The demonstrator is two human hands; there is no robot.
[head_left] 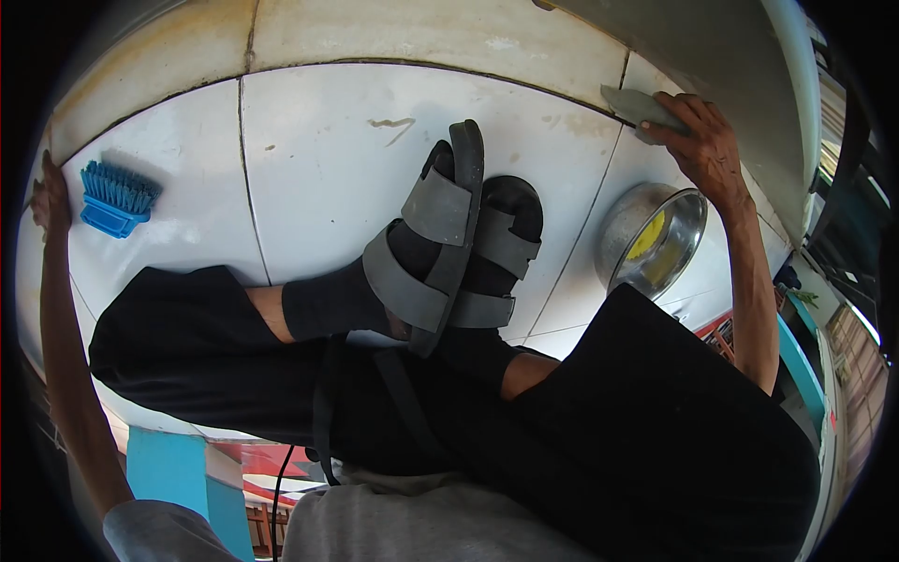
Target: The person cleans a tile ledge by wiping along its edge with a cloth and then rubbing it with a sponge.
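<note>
Pinched in my right hand (700, 145) is a flat grey-green piece (641, 108), perhaps a pad or scraper, which lies against the stained tile ledge at the upper right. My left hand (51, 197) rests at the far left on the white tiles, its fingers apart and nothing seen in them. Just right of that hand, a blue brush (117, 199) lies with its bristles up. Below my right hand, a metal bowl (653, 239) tilts toward the right, with something yellow (646, 236) inside.
My crossed feet in grey-strapped sandals (431, 234) are on the white tiled floor (318, 159). A stained ledge (375, 33) curves along the top. A large grey surface (749, 84) stands at the upper right.
</note>
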